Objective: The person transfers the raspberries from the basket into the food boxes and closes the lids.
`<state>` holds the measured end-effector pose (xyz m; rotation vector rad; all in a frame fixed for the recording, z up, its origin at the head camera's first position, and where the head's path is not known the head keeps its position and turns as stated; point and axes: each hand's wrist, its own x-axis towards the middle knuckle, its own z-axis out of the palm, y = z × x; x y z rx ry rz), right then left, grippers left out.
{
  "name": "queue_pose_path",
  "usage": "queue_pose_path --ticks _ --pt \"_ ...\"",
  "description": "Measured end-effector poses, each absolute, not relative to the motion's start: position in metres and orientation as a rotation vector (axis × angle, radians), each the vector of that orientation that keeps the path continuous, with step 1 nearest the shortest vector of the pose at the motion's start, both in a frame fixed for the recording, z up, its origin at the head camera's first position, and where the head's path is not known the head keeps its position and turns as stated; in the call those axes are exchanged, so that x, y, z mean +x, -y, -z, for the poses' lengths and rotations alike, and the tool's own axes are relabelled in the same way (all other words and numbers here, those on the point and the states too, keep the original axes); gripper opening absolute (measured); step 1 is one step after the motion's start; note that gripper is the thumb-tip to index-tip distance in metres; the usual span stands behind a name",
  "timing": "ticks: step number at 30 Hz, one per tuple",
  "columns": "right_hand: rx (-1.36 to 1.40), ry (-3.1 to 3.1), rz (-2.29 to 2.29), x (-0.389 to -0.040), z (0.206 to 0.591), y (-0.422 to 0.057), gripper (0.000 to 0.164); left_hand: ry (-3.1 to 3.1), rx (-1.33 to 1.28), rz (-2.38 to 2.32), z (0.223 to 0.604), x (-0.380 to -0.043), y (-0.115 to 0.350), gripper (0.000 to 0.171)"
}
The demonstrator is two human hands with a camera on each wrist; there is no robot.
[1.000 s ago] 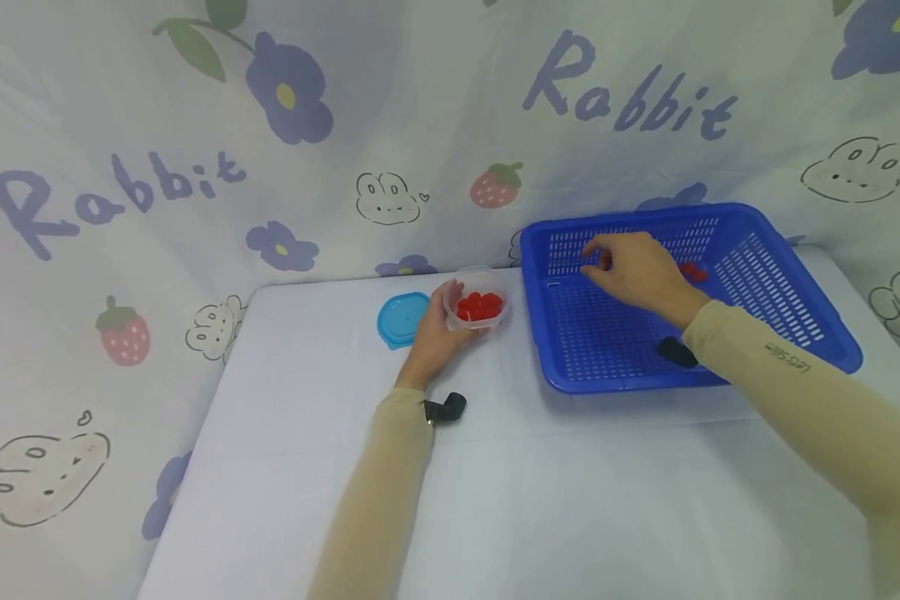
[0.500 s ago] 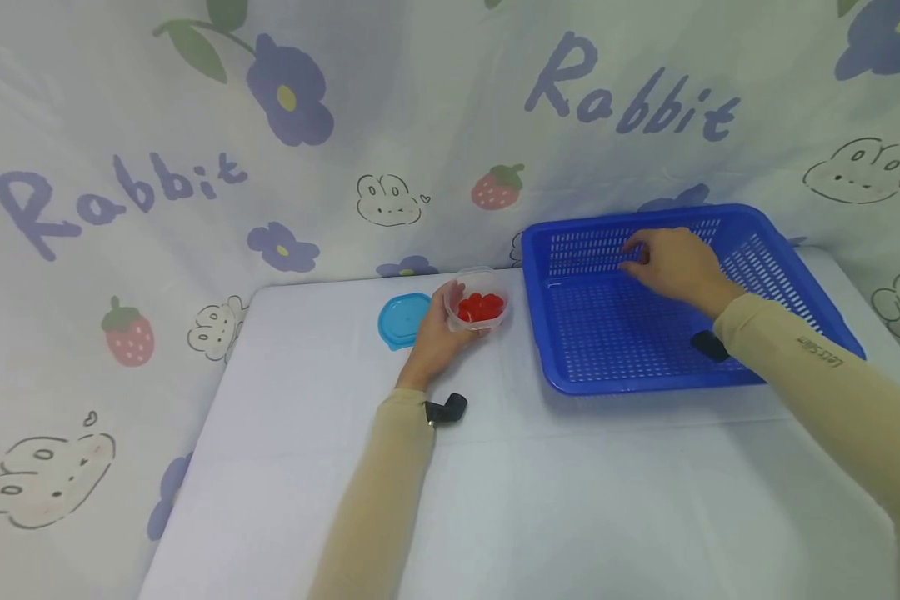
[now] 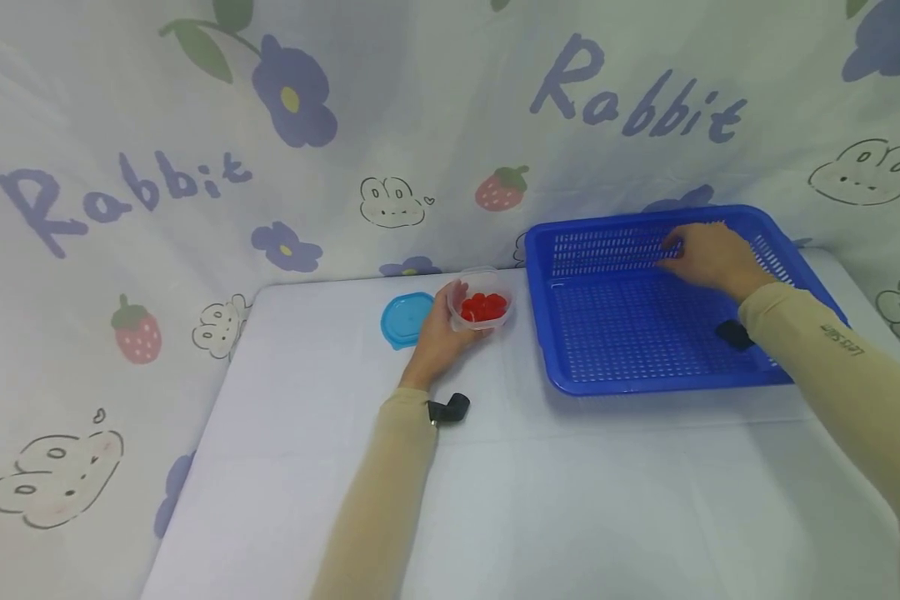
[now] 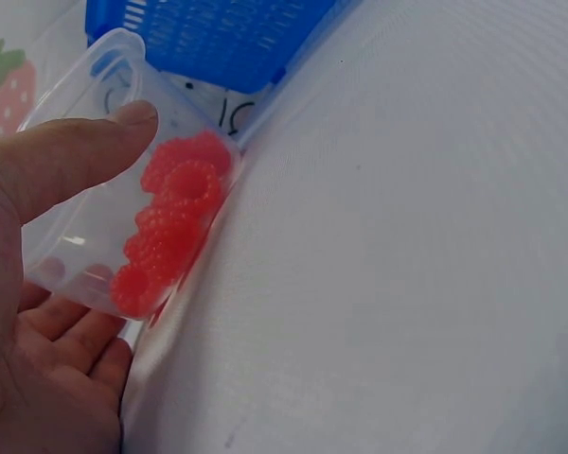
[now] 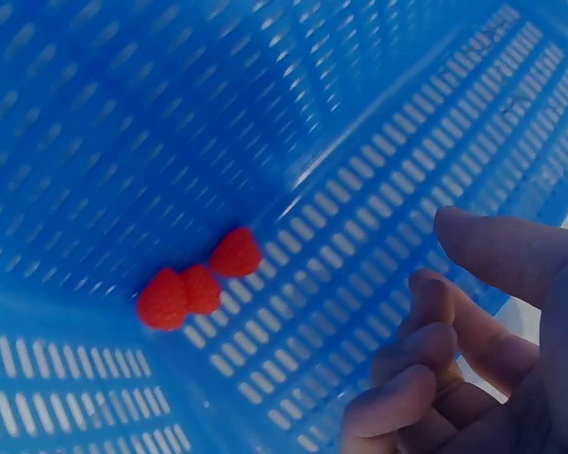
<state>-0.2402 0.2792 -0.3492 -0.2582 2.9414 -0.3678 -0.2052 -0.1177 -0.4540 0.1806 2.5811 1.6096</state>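
My left hand (image 3: 437, 343) grips a small clear plastic container (image 3: 478, 283) on the white table, thumb on one side and fingers round the other. Several red raspberries (image 4: 175, 213) lie in the bottom of it in the left wrist view. Inside the blue plastic basket (image 3: 607, 333), my right hand (image 3: 708, 257) hovers with loosely bent fingers and nothing between them. In the right wrist view, three raspberries (image 5: 199, 288) sit together in a corner of the basket, a short way from the fingertips. In the head view that hand and arm hide them.
A light blue lid (image 3: 405, 320) lies flat just left of the container. Behind the table hangs a white curtain (image 3: 420, 100) with rabbit and flower prints. The basket's raised rim stands between the container and the right hand.
My right hand has moved rightward inside the basket, covering the red raspberries seen there earlier in the head view. The left hand and container have stayed in place.
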Motion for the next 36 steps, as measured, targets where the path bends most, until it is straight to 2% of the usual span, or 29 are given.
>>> queue_pose_path --ticks 14,22,29,36 --pt "-0.159 -2.841 0.245 -0.249 0.359 -0.297 0.050 -2.587 0.162 -1.604 0.454 -0.204 0.119 0.091" --pt "-0.146 -2.829 0.209 -0.251 0.366 -0.299 0.037 -2.574 0.169 -1.606 0.453 -0.203 0.118 0.091" --pt "-0.149 -2.844 0.205 -0.254 0.372 -0.302 0.036 -2.590 0.191 -1.607 0.454 -0.205 0.118 0.090" --pt "-0.110 -2.837 0.194 -0.252 0.371 -0.302 0.027 -2.604 0.189 -1.584 0.454 -0.206 0.118 0.090"
